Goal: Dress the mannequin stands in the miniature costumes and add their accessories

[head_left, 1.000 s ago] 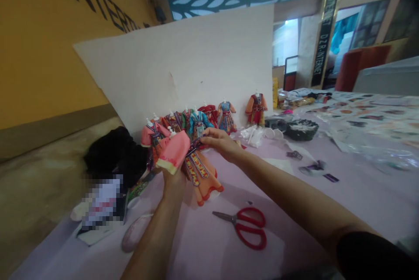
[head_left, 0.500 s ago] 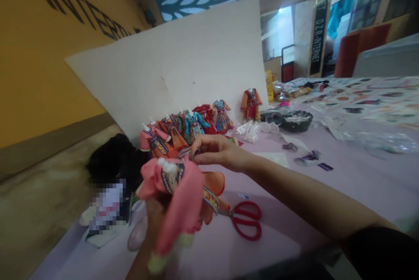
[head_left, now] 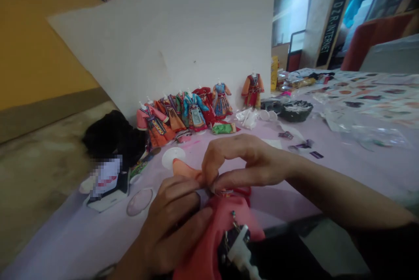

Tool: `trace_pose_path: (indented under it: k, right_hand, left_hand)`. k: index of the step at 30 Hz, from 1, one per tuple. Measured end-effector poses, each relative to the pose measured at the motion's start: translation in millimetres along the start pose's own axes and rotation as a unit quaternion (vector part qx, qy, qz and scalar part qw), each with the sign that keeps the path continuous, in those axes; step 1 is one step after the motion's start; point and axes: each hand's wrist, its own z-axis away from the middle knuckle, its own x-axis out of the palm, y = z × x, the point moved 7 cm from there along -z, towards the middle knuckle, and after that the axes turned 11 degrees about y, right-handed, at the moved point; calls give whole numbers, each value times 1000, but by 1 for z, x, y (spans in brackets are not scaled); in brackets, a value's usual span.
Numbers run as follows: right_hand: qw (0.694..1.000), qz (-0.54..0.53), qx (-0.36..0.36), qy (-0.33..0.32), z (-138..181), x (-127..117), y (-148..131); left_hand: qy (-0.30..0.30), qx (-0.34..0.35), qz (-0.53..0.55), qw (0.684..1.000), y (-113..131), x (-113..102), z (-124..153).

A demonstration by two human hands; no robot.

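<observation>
A pink doll dress (head_left: 196, 256) on a small white doll body (head_left: 240, 249) lies tipped toward me, its neck end closest and its orange skirt (head_left: 183, 168) pointing away. My left hand (head_left: 173, 223) is closed on the dress, with thumb and fingers gripping the cloth near the waist. Over the same spot, my right hand (head_left: 245, 162) is pinched shut, its fingertips meeting those of the left. Whatever sits between the right fingertips is too small and hidden to make out. Red-handled scissors (head_left: 244, 191) lie on the table, mostly covered by the dress and right hand.
Several dressed doll bodies (head_left: 194, 112) stand along a white board (head_left: 183, 39). A dark green bowl (head_left: 296, 112), plastic bags (head_left: 247, 117) and ribbon scraps (head_left: 303, 145) lie to the right. At left are a black cloth bundle (head_left: 113, 140) and an oval pink item (head_left: 139, 202).
The doll dress has been turned over and brought closer, its neck now toward me. My right hand has come down to meet my left at the waist. The camera view has tilted down.
</observation>
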Motion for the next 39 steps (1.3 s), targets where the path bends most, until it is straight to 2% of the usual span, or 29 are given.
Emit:
trace_pose_path:
  k: [2, 4, 10, 14, 16, 18, 24, 27, 34, 39]
  right_hand:
    - [1000, 19, -6, 2, 2, 1, -2]
    - [999, 34, -15, 9, 4, 0, -3]
    - [997, 62, -18, 36, 9, 0, 3]
    - [997, 65, -11, 42, 12, 2, 8]
    - [997, 62, 7, 41, 12, 4, 11]
    - [997, 54, 31, 40, 12, 5, 13]
    - [995, 39, 79, 44, 14, 8, 18]
    - [994, 31, 91, 48, 15, 8, 19]
    - [984, -14, 173, 39, 21, 9, 27]
    - [975, -33, 218, 11, 24, 9, 34]
  left_hand:
    - [-7, 66, -28, 997, 13, 1, -4]
    - [-4, 89, -50, 995, 18, 2, -2]
    - [16, 50, -44, 998, 7, 9, 6]
    - [32, -32, 2, 999, -4, 9, 5]
    - [35, -51, 19, 998, -6, 10, 4]
    - [45, -45, 23, 998, -6, 8, 4]
    - [48, 37, -25, 998, 3, 9, 9]
    - [75, 10, -7, 997, 1, 6, 6]
    - [71, -24, 17, 997, -1, 9, -1]
    - [26, -39, -6, 999, -1, 15, 0]
